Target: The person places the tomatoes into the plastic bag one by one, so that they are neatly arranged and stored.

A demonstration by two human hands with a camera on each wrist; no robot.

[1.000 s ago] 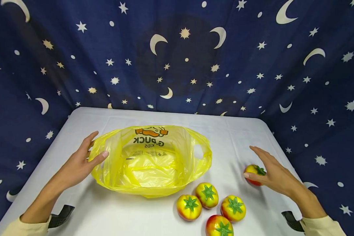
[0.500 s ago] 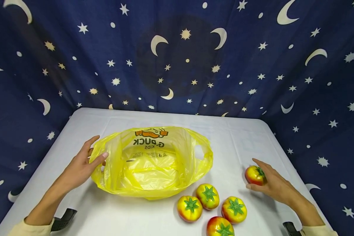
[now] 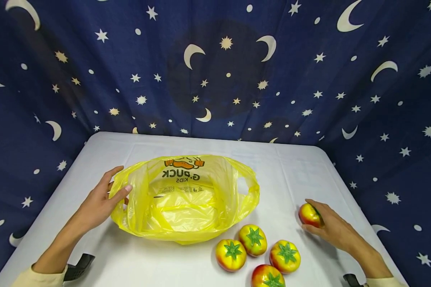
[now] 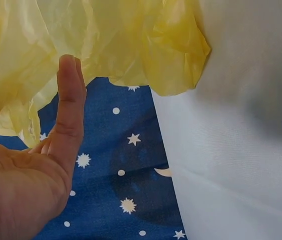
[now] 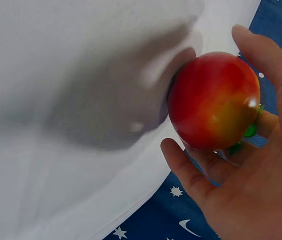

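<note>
A yellow plastic bag (image 3: 186,221), with mirrored print showing through its wall, lies with its wide mouth facing up and toward me. At its left side my left hand (image 3: 97,205) holds the handle, thumb over the inside and fingers behind it. One straight finger (image 4: 70,100) rests along the plastic in the left wrist view. On the right, my right hand (image 3: 332,223) has its fingers round a red and yellow toy tomato (image 5: 213,102). Its green leafy top is toward the palm; one digit (image 5: 253,42) stands off the surface.
Several matching toy tomatoes (image 3: 231,255) sit in a cluster on the white-covered table (image 3: 147,265), close to the bag's front right side. A dark blue curtain (image 3: 129,63) with stars and moons stands behind the table and along both sides.
My right hand has come down over the single toy tomato, and its fingers have closed in round it. The left hand stays at the bag's handle.
</note>
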